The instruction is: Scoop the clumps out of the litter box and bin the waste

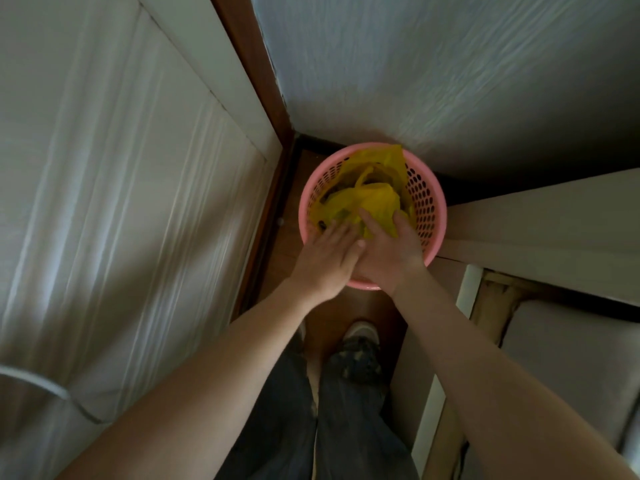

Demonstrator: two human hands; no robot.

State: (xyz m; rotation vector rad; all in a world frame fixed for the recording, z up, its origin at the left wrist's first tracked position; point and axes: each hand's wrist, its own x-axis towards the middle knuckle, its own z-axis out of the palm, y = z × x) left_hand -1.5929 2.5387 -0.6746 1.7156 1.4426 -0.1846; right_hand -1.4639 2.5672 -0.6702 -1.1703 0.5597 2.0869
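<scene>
In the head view, a round pink plastic basket with perforated walls (427,202) is seen from above, standing on the brown wooden floor (287,258) in a corner. It is set against a pale textured wall (450,81) at its far side and just beside a white panelled door (121,168) with a dark wooden frame (249,64) on the left. A light-coloured cabinet edge (536,220) lies against the basket on the right.

Inside the basket a crumpled yellow plastic bag (374,199) is seen, part of it draped up to the far rim. Its contents cannot be made out.

Both bare arms are stretched forward over the near rim of the basket. The left hand (325,258) is laid flat, with its fingers extended and close together, the fingertips reaching the near left edge of the yellow bag; nothing is gripped by it. The right hand (391,247) overlaps the thumb side of the left hand and is placed on the bag, with the forefinger extended across the plastic. Whether its remaining fingers are closed round the bag cannot be told, as they are hidden behind the hand.

Below the arms, dark trousers (346,427) and a light-toed shoe (360,332) are seen on the floor.
</scene>
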